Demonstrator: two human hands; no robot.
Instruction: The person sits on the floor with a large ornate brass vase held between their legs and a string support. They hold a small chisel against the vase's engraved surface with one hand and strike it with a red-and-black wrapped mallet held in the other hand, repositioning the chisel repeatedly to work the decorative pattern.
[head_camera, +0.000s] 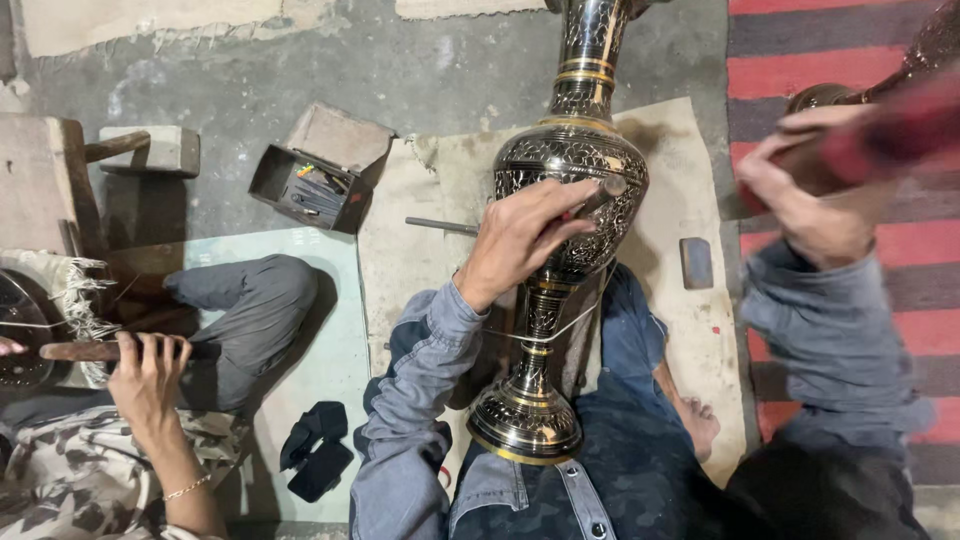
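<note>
A tall black-and-gold engraved metal vase (570, 160) lies across my lap, foot toward me and neck pointing away. My left hand (520, 235) rests on its round belly and pinches a short metal punch (603, 192) against the surface. My right hand (805, 205) is raised off to the right, blurred by motion. It grips a brown hammer-like tool (850, 100) whose shape I cannot make out clearly. My bare foot (695, 420) shows beside the vase's foot.
A co-worker's hand (150, 375) holds a wooden handle at the left, next to a bent knee. An open box of tools (315, 185), a metal rod (440, 226) and a small dark block (696, 262) lie on the floor. A red striped rug (830, 60) is at the right.
</note>
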